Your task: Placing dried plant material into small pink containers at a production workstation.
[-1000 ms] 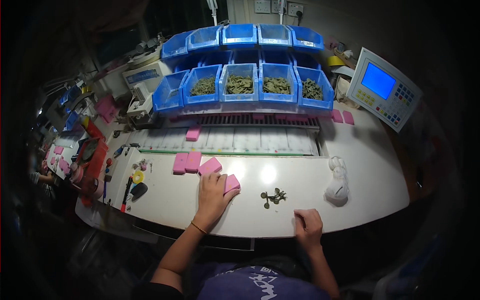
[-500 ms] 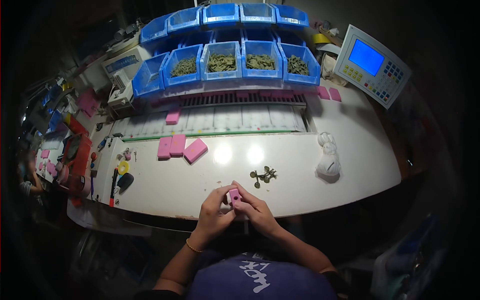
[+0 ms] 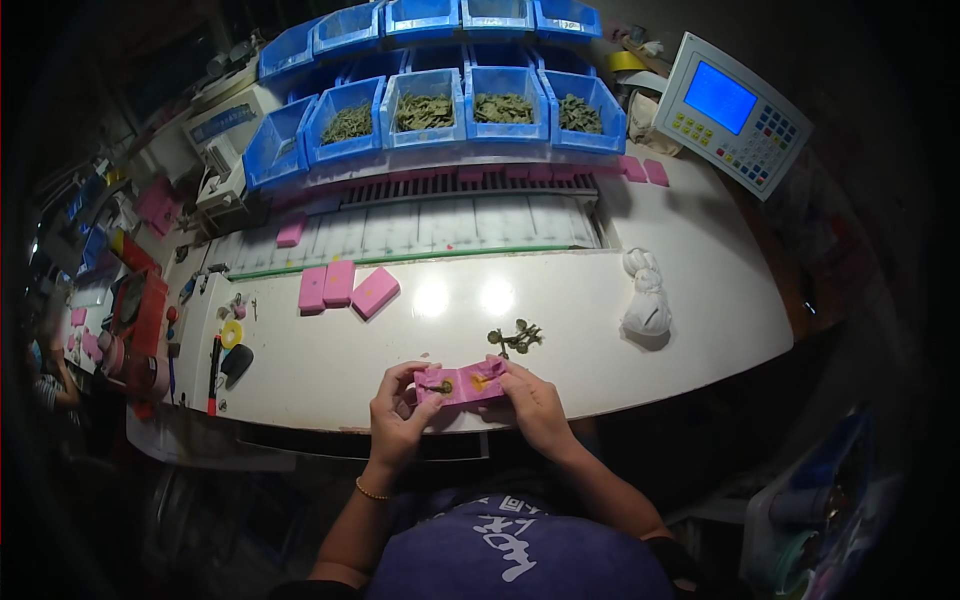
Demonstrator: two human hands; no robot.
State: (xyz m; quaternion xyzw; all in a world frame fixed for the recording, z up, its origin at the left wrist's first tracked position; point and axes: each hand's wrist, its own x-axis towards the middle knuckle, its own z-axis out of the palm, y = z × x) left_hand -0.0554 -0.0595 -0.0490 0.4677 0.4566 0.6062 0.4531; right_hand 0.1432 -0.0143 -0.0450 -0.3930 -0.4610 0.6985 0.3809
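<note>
Holding a pink two-part block (image 3: 461,388) open, we had our left hand (image 3: 398,408) clamped on one end and our right hand (image 3: 537,402) on the other, near the white bench's (image 3: 570,310) front edge. A small green piece (image 3: 445,387) lay in its left half; green disc-headed sprigs (image 3: 521,335) lay just beyond, three pink blocks (image 3: 339,284) farther left.

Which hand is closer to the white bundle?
Right. The right hand is below and left of the white bundle in the picture; the left hand is much farther left.
</note>
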